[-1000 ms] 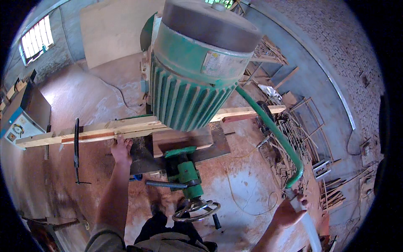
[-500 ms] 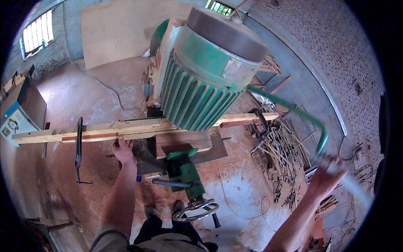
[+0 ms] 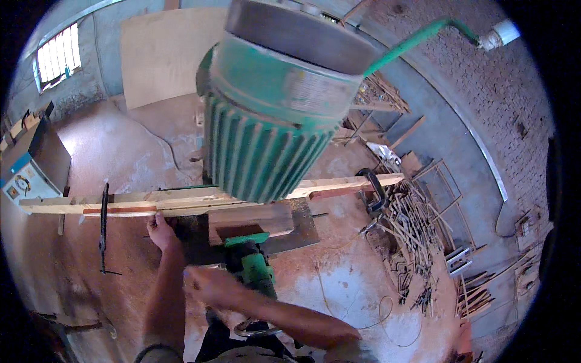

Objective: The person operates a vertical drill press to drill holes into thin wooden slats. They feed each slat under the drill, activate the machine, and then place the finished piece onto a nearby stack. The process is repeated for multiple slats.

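My left hand point(image 3: 162, 233) is closed at the near face of a long timber beam point(image 3: 139, 198), its fingers and thumb on the end of a thin reddish wooden strip point(image 3: 121, 212) lying along the beam. Across my front reaches my right hand point(image 3: 206, 287), near the left forearm and a green screw clamp point(image 3: 255, 266); motion blur hides its fingers. Above the beam looms a large green finned motor point(image 3: 263, 139), covering part of it. From the motor's right side a green lever point(image 3: 417, 41) rises to a pale grip point(image 3: 501, 34), untouched by either hand.
A black clamp point(image 3: 103, 230) grips the beam at left, a C-clamp point(image 3: 375, 189) at right. A wood block point(image 3: 260, 219) sits behind the screw clamp. Scrap sticks point(image 3: 411, 236) are heaped on the floor at right. A grey cabinet point(image 3: 39, 163) stands far left.
My right hand has let go of the lever and swung left across my body. The lever has swung upward and the motor sits higher in view. My left hand stays at the strip.
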Action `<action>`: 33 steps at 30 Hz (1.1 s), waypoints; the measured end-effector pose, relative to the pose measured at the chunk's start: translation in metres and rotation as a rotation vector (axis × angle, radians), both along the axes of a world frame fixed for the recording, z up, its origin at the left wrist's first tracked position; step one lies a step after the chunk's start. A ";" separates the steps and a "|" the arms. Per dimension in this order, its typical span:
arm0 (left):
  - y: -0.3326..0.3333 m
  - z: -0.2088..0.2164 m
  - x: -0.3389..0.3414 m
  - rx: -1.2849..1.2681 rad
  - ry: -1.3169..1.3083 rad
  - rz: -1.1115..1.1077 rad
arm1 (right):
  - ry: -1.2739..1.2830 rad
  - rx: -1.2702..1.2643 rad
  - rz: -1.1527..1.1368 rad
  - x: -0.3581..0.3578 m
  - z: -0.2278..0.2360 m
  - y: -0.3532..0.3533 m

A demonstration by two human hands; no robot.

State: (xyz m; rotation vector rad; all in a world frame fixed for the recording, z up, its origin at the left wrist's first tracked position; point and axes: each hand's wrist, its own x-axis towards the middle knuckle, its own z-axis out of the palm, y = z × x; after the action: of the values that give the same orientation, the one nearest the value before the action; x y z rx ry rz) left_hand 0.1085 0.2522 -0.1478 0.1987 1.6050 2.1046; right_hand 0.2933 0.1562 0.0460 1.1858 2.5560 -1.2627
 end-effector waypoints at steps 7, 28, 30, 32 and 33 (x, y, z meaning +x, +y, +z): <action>-0.007 0.022 0.000 0.067 -0.177 -0.001 | 1.214 -0.699 -0.869 0.183 -0.051 0.035; 0.054 0.016 0.062 -0.269 0.832 -0.764 | 0.819 -0.151 -1.132 0.232 -0.147 0.184; 0.059 0.006 0.071 -0.160 0.812 -0.775 | 0.973 -0.284 -1.192 0.241 -0.149 0.184; 0.058 0.010 0.083 -0.371 1.031 -0.830 | 1.114 -0.358 -1.263 0.255 -0.151 0.173; 0.061 -0.015 0.068 -0.405 1.225 -0.805 | 1.179 -0.383 -1.267 0.255 -0.148 0.164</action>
State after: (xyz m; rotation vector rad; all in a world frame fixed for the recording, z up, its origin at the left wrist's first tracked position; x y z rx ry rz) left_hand 0.1763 0.3133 -0.1625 1.8739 1.9439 0.9266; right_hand 0.5480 0.3197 -0.1025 2.5799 1.3589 -3.2393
